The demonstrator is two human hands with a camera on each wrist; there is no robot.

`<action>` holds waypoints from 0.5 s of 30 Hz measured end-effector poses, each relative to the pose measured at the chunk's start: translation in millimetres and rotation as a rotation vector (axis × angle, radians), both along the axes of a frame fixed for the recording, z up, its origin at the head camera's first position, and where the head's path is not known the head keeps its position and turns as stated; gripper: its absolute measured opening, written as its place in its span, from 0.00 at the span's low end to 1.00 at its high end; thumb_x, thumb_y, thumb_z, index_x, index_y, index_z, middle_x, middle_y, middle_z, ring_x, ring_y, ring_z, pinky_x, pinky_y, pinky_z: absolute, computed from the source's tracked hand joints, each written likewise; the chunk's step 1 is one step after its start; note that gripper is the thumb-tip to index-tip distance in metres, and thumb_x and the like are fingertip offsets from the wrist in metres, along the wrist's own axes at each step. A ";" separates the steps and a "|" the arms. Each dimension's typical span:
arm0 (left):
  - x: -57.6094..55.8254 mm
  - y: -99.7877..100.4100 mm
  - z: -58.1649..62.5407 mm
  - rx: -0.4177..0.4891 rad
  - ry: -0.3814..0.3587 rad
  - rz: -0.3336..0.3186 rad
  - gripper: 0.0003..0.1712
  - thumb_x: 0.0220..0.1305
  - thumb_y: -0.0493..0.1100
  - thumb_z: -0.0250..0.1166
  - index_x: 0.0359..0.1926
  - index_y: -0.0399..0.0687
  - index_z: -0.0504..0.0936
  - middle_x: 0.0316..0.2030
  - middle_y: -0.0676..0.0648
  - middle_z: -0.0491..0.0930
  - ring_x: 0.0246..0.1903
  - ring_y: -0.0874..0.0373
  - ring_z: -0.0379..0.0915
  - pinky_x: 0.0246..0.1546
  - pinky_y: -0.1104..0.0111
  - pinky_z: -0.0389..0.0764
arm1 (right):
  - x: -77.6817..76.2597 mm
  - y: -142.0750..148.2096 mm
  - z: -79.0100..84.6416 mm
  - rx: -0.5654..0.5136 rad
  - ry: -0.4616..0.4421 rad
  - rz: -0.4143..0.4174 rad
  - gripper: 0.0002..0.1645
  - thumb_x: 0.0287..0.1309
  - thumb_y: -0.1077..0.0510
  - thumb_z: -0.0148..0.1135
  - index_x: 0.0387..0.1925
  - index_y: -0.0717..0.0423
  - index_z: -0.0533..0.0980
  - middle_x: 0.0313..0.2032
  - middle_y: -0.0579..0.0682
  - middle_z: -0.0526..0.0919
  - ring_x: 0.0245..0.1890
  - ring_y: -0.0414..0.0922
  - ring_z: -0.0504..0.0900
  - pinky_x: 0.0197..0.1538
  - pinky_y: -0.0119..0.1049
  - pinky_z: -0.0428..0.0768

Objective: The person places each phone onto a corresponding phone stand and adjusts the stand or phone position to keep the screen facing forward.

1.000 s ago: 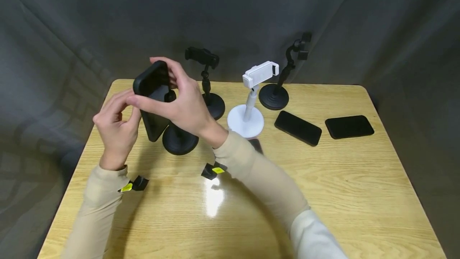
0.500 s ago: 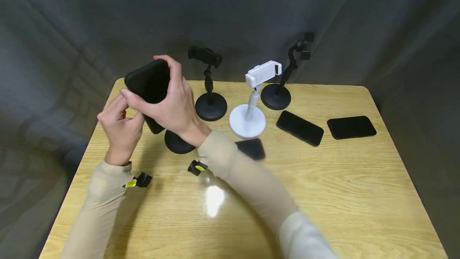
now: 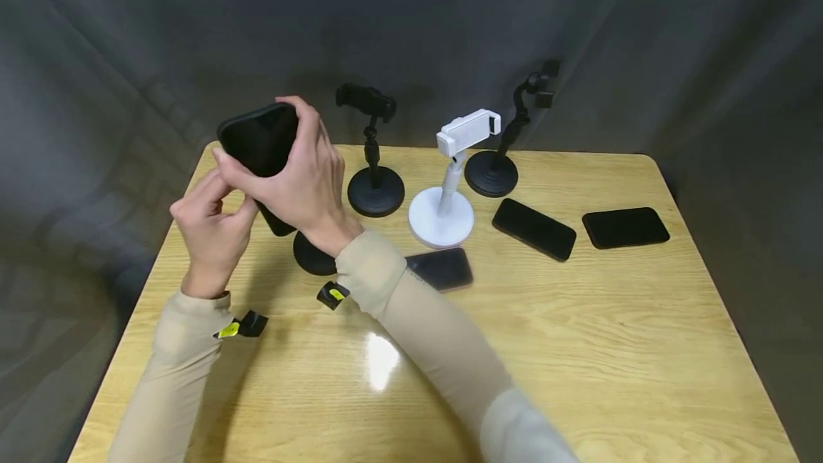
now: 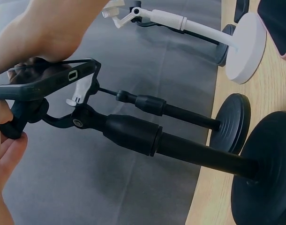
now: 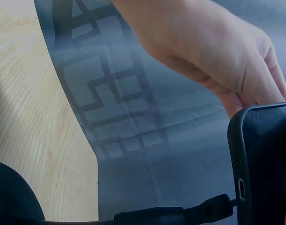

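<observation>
A black smartphone (image 3: pixel 257 140) in a dark case is up at the left, tilted, at the head of a black phone stand (image 3: pixel 313 256). My right hand (image 3: pixel 302 177) grips the phone by its edges, thumb on the near side and fingers over the far one. Below and left of it, my left hand (image 3: pixel 215 231) pinches with curled fingers at the phone's left edge. The left wrist view has the stand's black clamp (image 4: pixel 37 110) behind the phone, with fingertips (image 4: pixel 14 145) on its end. The phone's charging port faces the stand's pole (image 4: pixel 204 152); the right hand hides part of the phone.
Behind stand another black phone stand (image 3: pixel 376 191), a white one (image 3: pixel 441 216) and a third black one (image 3: pixel 491 173). Phones lie on the wooden table: one by the white base (image 3: pixel 444 269), two further right (image 3: pixel 535 229). A grey curtain (image 3: pixel 411 34) hangs behind.
My right hand has shifted left and turned the phone, so its screen shows more broadly. The right forearm has moved left, uncovering the phone near the white stand. The left hand stays nearly in place.
</observation>
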State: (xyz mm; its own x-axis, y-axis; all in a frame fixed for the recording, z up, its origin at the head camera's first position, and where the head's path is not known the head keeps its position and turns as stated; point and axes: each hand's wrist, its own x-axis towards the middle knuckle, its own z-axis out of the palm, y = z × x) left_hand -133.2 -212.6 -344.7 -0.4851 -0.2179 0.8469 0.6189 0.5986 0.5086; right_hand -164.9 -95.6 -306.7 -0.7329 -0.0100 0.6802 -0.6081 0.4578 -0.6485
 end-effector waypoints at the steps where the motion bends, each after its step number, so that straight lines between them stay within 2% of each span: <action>1: 1.8 0.9 2.7 0.002 -0.003 -0.004 0.06 0.51 0.31 0.66 0.23 0.28 0.82 0.26 0.35 0.83 0.30 0.60 0.79 0.39 0.76 0.77 | -0.2 -0.5 -0.1 0.002 0.002 -0.005 0.49 0.36 0.33 0.65 0.58 0.55 0.62 0.44 0.48 0.77 0.35 0.38 0.75 0.30 0.22 0.73; 7: 8.5 2.8 10.4 0.007 -0.016 -0.011 0.10 0.53 0.34 0.66 0.24 0.27 0.83 0.28 0.34 0.84 0.33 0.64 0.79 0.41 0.77 0.78 | -1.2 -3.2 -0.9 0.018 0.047 -0.053 0.49 0.34 0.32 0.65 0.56 0.55 0.64 0.43 0.48 0.77 0.36 0.38 0.76 0.29 0.22 0.73; 10: 9.7 1.5 10.4 0.019 -0.025 -0.028 0.08 0.51 0.33 0.67 0.24 0.26 0.83 0.27 0.33 0.83 0.33 0.64 0.79 0.41 0.77 0.78 | -1.8 -3.7 -1.6 0.034 0.072 -0.072 0.49 0.34 0.31 0.64 0.55 0.55 0.65 0.42 0.48 0.78 0.37 0.39 0.76 0.29 0.23 0.73; 15: 13.5 0.5 12.7 0.049 -0.057 -0.080 0.05 0.48 0.28 0.66 0.29 0.28 0.85 0.27 0.35 0.83 0.31 0.66 0.78 0.41 0.76 0.79 | -4.9 -3.7 -5.3 0.059 0.145 -0.150 0.49 0.34 0.29 0.62 0.53 0.57 0.66 0.39 0.48 0.78 0.37 0.40 0.75 0.29 0.27 0.75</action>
